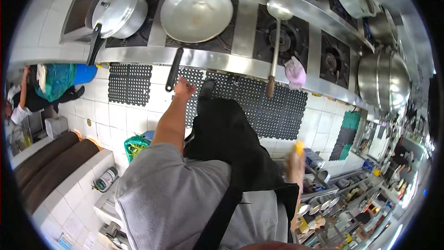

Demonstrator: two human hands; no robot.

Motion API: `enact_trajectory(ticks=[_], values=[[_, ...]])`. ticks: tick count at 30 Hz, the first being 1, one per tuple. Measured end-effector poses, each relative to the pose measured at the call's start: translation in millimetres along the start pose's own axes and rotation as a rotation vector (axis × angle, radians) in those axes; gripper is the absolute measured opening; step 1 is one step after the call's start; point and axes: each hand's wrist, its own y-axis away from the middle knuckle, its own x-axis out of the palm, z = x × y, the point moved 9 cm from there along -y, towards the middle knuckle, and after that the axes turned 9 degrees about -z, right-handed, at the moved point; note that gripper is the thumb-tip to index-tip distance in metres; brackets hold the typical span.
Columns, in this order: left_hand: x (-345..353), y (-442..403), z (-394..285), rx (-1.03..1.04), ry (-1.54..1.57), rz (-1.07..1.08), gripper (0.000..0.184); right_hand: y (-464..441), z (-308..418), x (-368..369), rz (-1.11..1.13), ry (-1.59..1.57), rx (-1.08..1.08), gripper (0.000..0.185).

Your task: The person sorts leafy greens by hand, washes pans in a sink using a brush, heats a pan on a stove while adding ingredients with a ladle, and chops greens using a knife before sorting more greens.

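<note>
My left hand (185, 89) reaches forward just beside the black handle of a wide, shallow frying pan (197, 14) on the stove. Its fingers are loosely bent and partly apart, with nothing visible in them. My right hand (294, 169) is low at my right side, smeared by motion. It is closed around a yellow-tipped thing (299, 147) whose kind I cannot make out. A long-handled metal ladle (279, 8) lies across a burner, its wooden grip past the stove edge. A pinkish cloth (295, 72) hangs on the front rail.
A pressure cooker (119, 11) stands left on the stove (245, 32); large metal pots (384, 81) are at the right. Black perforated mats (268, 106) cover part of the tiled floor. Another person (23, 102) is at far left by a green bag (58, 81). Shelves with dishes (319, 208) are behind right.
</note>
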Motion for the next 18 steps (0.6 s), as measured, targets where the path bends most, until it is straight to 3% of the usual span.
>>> enact_trajectory(ticks=[1,2,3,4,6,8,9,10,12,13,16,18], values=[[9,2,-5,-0.034,0.059,-0.056,0.044,-22,19,64,0.159,0.214,-0.167,0.041],[18,1,-7,-0.071,0.114,-0.11,0.041,-47,28,136,0.322,0.383,0.128,0.038],[25,-6,-8,-0.082,0.142,-0.117,0.041,-53,63,196,0.437,0.494,-0.199,0.04],[40,-26,-2,-0.077,0.157,0.01,0.039,-46,87,252,0.551,0.595,-0.528,0.044],[54,-68,16,-0.077,0.197,0.139,0.041,-60,110,340,0.675,0.188,-0.522,0.037],[72,-97,27,-0.08,0.368,0.304,0.032,-95,120,399,0.707,0.326,-0.586,0.038],[77,-87,19,-0.048,0.408,0.228,0.032,-101,123,422,0.732,0.438,-0.633,0.044],[75,-94,24,-0.061,0.415,0.222,0.032,-87,145,440,0.729,0.453,-0.627,0.044],[84,-111,32,-0.086,0.544,0.363,0.039,-47,173,457,0.54,0.2,0.093,0.036],[77,-85,21,-0.107,0.402,0.106,0.046,-41,182,471,0.506,0.214,0.057,0.036],[70,-122,32,0.016,0.36,0.296,0.052,-42,196,492,0.399,0.227,0.073,0.032],[57,-124,27,0.021,0.25,0.291,0.045,-43,197,500,0.416,0.207,0.061,0.031]])
